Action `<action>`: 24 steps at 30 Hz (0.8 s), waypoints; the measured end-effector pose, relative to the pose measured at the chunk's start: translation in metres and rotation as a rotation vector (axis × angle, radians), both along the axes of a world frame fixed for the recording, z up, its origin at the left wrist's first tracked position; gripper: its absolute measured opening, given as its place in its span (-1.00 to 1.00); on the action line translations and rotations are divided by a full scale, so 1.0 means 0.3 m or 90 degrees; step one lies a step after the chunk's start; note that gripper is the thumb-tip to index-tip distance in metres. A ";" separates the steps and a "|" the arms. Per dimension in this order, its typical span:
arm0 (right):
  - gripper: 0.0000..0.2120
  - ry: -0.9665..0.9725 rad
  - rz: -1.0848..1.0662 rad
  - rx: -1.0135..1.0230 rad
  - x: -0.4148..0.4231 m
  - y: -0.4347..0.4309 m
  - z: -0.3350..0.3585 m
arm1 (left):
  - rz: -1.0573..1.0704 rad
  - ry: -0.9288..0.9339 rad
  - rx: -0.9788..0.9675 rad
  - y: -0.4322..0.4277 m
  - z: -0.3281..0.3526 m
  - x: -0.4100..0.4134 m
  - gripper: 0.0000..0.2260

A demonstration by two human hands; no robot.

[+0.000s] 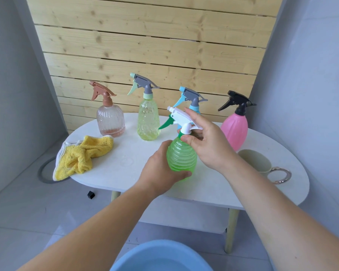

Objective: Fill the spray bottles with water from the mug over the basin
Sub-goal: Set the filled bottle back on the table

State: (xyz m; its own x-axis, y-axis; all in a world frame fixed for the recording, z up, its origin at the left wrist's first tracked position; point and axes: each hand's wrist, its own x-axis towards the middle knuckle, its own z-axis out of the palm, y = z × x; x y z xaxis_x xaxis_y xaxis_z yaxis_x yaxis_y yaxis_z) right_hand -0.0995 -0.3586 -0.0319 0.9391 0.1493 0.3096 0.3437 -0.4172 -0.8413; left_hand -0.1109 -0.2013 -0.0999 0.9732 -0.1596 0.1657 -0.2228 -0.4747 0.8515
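A green ribbed spray bottle [182, 159] with a white spray head [181, 118] stands on the white oval table [125, 169]. My left hand [160, 173] grips its body from the left. My right hand [205, 141] pinches the collar at the bottle's neck under the spray head. Behind stand a clear bottle with a brown head [110, 120], a yellow-green bottle [148, 120], a blue bottle [193, 100] partly hidden by my right hand, and a pink bottle with a black head [236, 128]. A cream mug [256, 163] with a ring handle sits at the right. The blue basin [160, 257] lies below on the floor.
A yellow cloth [82, 155] lies crumpled on the table's left end, hanging over the edge. A wooden slat panel [145, 45] stands behind the table. A small black object [91, 194] and a grey ring [44, 171] lie on the floor at left.
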 end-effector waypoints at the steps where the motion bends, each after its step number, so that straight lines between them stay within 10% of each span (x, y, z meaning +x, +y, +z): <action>1: -0.36 0.015 -0.018 0.009 -0.001 -0.003 -0.009 | -0.014 0.012 -0.006 0.004 0.001 0.005 -0.31; 12: -0.53 0.226 -0.054 -0.120 -0.066 -0.071 -0.066 | -0.076 0.062 -0.062 0.046 -0.008 0.030 -0.26; 24: -0.67 0.080 -0.084 -0.004 -0.121 -0.106 0.077 | -0.053 -0.032 -0.075 -0.043 0.235 -0.020 -0.29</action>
